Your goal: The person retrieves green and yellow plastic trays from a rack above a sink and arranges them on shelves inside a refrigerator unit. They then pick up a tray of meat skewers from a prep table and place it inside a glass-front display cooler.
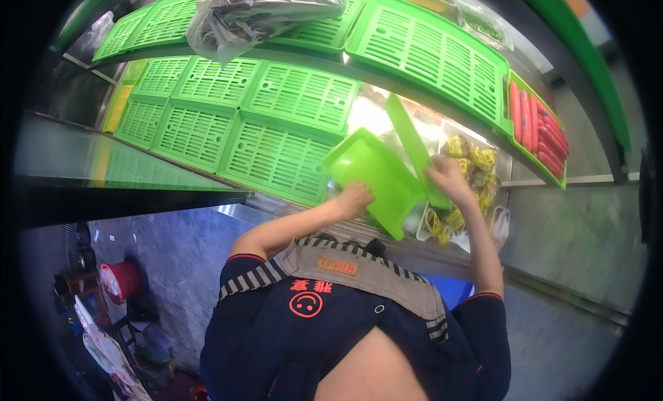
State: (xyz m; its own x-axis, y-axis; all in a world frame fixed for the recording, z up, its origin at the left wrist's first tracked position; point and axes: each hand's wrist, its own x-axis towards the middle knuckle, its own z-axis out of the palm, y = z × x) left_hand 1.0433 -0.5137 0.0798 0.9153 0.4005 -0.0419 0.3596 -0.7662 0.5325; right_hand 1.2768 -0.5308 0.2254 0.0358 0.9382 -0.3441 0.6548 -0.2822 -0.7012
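My left hand point(356, 199) grips the near left edge of a green plastic tray point(378, 173) with a smooth, solid base, tilted over the lower shelf. In my right hand point(446, 177) is another green plastic piece point(412, 142), seen edge-on, close beside the first. To the left, slotted green plastic trays point(282, 155) stand in two rows on the lower shelf. A white basket point(443, 132) of yellow-printed packages point(483, 157) lies just beyond my right hand, partly hidden by my arm.
The upper shelf holds slotted green trays point(427, 54), a clear plastic bag with dark contents point(259, 18) and a green tray of red-wrapped sausages point(528, 116). A glass door point(114, 152) stands at left. On the floor at lower left is a red bucket point(127, 282).
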